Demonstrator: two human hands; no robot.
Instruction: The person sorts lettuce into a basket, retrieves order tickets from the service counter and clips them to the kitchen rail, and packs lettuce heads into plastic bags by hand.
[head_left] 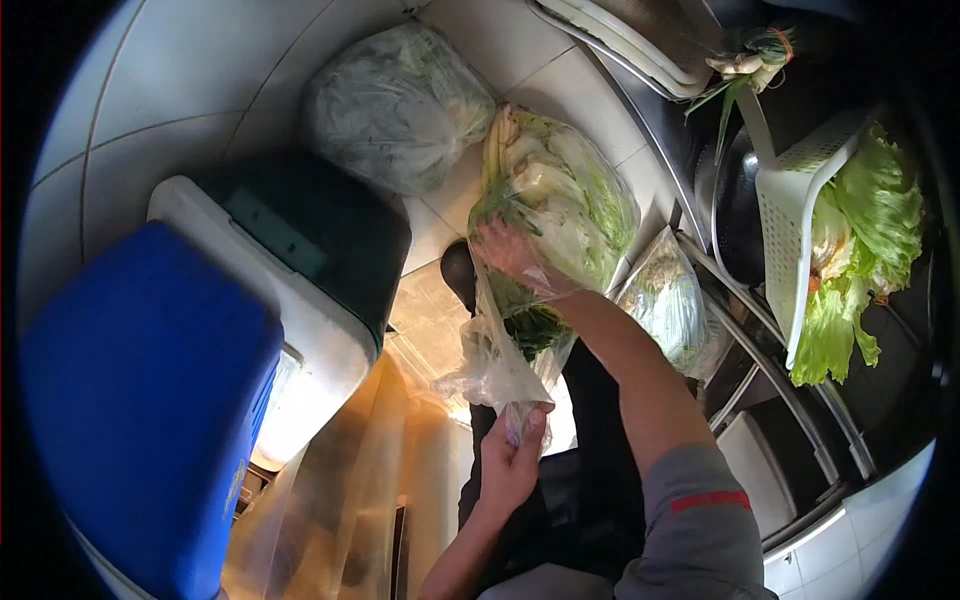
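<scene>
A clear plastic bag [600, 190] of leafy greens lies on the tiled floor in front of me. Pale lettuce-like heads [545, 178] fill its far end, and darker green leaves [533, 328] show near its mouth. My left hand [512, 458] pinches the gathered edge of the bag, thumb on top. Through the bag's opening reaches my right hand [508, 248], which rests against the greens. Plastic and leaves partly cover its fingers, so their grip is unclear.
Another filled plastic bag [395, 105] sits beyond, and a third bag [665, 305] is at right. A blue-lidded box [150, 400] and a dark green-lidded box [300, 235] stand left. At right, a white perforated basket [785, 240] holds lettuce [875, 215] beside metal rails [790, 390].
</scene>
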